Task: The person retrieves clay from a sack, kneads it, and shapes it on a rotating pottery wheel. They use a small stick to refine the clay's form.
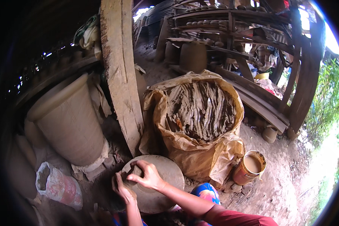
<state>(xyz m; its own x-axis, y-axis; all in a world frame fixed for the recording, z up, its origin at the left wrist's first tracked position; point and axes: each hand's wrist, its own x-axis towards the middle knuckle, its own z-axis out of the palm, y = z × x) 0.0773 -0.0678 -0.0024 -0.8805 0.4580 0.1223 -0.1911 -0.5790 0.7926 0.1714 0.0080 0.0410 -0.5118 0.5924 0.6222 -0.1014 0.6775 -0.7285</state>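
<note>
A lump of grey-brown clay [135, 174] sits between my two hands over the left part of a round flat wheel head [169, 173]. My left hand [123, 191] cups the lump from its left and near side. From the right, my right hand [150, 176] curves over it, thumb toward me and fingers bent around the far side. Part of the lump is hidden by my fingers. Just beyond the wheel stands a wide sack [160, 113] with a tan plastic lining, filled with ridged wet clay [201, 109].
A can of muddy water [252, 164] stands right of the sack. To the left are a large clay pot [69, 120] and a white-and-red bag [60, 186]. A wooden post [120, 67] rises beyond the wheel. Shelves [211, 28] with round pots fill the back.
</note>
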